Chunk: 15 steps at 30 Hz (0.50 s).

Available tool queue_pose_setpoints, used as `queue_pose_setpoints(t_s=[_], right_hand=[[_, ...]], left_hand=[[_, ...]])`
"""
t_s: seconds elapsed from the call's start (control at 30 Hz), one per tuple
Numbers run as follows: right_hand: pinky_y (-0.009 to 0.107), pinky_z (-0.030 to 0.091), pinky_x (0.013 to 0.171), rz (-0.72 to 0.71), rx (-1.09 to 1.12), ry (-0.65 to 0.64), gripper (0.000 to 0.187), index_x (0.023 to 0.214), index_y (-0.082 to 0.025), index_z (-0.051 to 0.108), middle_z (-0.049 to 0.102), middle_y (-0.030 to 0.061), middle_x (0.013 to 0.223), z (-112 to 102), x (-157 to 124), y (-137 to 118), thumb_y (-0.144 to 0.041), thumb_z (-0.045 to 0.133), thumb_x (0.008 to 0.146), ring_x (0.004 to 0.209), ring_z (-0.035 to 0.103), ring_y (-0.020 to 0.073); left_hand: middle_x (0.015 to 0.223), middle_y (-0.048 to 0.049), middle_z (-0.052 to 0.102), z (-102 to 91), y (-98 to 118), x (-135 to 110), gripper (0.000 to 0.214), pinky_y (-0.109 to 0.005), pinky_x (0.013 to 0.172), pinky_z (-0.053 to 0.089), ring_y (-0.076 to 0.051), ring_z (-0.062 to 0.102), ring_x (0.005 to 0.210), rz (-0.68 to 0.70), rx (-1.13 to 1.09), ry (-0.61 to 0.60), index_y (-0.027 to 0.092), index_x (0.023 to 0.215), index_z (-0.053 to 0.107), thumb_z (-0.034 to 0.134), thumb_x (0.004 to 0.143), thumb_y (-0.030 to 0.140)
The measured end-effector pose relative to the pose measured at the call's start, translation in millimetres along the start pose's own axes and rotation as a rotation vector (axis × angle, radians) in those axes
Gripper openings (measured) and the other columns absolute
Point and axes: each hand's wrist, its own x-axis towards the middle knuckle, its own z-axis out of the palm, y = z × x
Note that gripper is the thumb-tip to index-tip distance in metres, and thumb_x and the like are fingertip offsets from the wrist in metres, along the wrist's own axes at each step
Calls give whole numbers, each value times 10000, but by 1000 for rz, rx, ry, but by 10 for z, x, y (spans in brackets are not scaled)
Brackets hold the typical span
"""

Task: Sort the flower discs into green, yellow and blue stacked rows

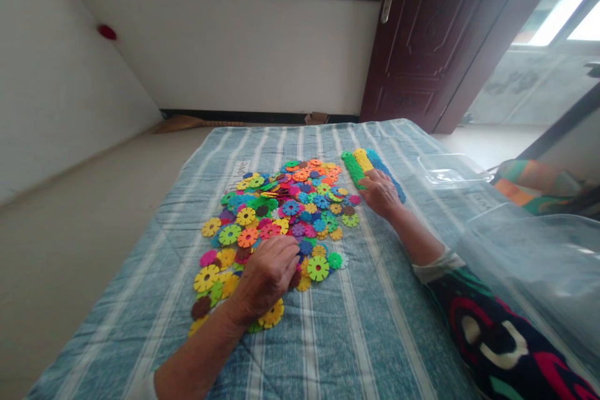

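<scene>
Tiled floor and a white wall (225, 56) surround a bed spread with a quilted blue-and-white striped cover (328, 337), with a dark wooden door (422, 44) standing at the far right and a broom (187, 124) lying along the foot of the wall. A loose heap of plastic snowflake discs (281, 212) in many colours covers the middle of the bed, spreading toward the near edge. Just right of the heap lie three side-by-side rows of stacked discs: a green stack (354, 170), a yellow stack (363, 160) and a blue stack (387, 172). The left hand (265, 278) lies on the near part of the heap, knuckles up and fingers curled narrowly downward among the discs; the fingertips are hidden, so whether it grips a disc cannot be told. The right hand (380, 194) rests on the near ends of the stacks, its fingers lying over the green and blue rows, only slightly spread; any grip is hidden. Its forearm runs back to a patterned dark sleeve (492, 337). A clear plastic tub (529, 262) sits at the right of the bed, near the sleeve, with a clear plastic tray (450, 169) beyond it.
</scene>
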Motion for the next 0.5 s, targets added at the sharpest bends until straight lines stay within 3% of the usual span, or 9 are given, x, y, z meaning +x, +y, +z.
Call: queue_pose_setpoints(t_s=[0.13,0.27,0.37,0.5], right_hand=[[414,465,955,-206,188,-18,62,842,-192,743,625,121,1167,-87,-13,-234,-227,691,844,1110,553,273],[435,462,986,-442,274,-114,97,864,-188,743,596,125,1231,-208,-48,-518,-270,752,813,1176,527,282],[458,465,988,-510,204,-193,186,870,-182,744,572,137,1266,-262,-86,-663,-331,796,773,1215,495,307],[486,445,1020,-500,132,-254,270,902,-168,748,550,156,1293,-272,-114,-729,-393,801,763,1278,436,339]], left_hand=[[942,-91,727,-2,-2,0,171,-372,808,564,-219,673,886,11,0,1,136,913,653,484,937,146],[944,-91,727,-11,-5,-3,179,-369,805,561,-216,671,887,-2,-9,0,142,919,654,476,938,144],[938,-86,727,-21,5,4,190,-363,798,559,-213,670,887,-16,-15,-7,151,917,656,468,941,144],[918,-84,726,-25,24,17,198,-357,771,557,-214,668,869,-19,-17,-12,153,890,655,465,946,154]])
